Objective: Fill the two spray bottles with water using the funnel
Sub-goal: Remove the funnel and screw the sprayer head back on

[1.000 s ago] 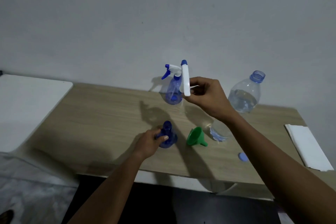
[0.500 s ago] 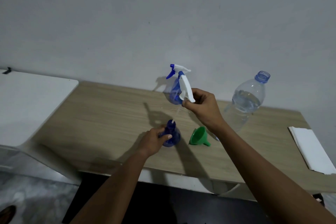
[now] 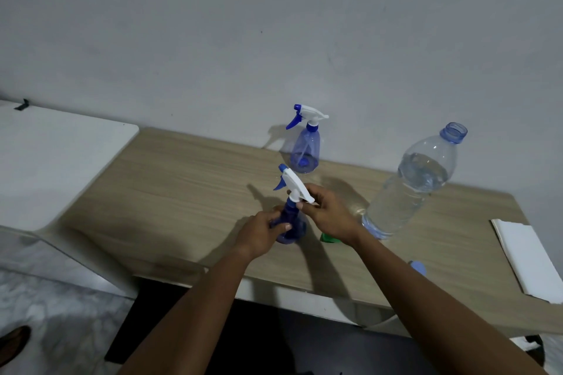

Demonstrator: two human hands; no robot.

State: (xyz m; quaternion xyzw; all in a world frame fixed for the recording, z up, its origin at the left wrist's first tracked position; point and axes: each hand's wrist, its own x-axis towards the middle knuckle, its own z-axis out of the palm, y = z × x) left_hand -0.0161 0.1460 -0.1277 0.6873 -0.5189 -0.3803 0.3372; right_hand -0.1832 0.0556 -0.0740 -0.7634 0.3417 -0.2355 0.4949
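Observation:
A blue spray bottle [image 3: 292, 230] stands near the table's front, and my left hand [image 3: 262, 233] grips its body. My right hand [image 3: 327, 215] pinches the white and blue spray head [image 3: 294, 187], which sits on that bottle's neck. A second blue spray bottle [image 3: 305, 151] with its head on stands upright by the wall. The green funnel [image 3: 329, 239] lies behind my right wrist, mostly hidden. A large clear water bottle [image 3: 417, 186], open and partly full, stands to the right.
The wooden table [image 3: 182, 192] runs along a grey wall. A blue bottle cap [image 3: 419, 266] lies near my right forearm. White folded paper [image 3: 527, 259] lies at the right end. A white surface [image 3: 51, 155] adjoins the table's left end.
My right hand has brought the spray head down from above the table onto the neck of the bottle in my left hand. The funnel is now mostly hidden behind my wrist.

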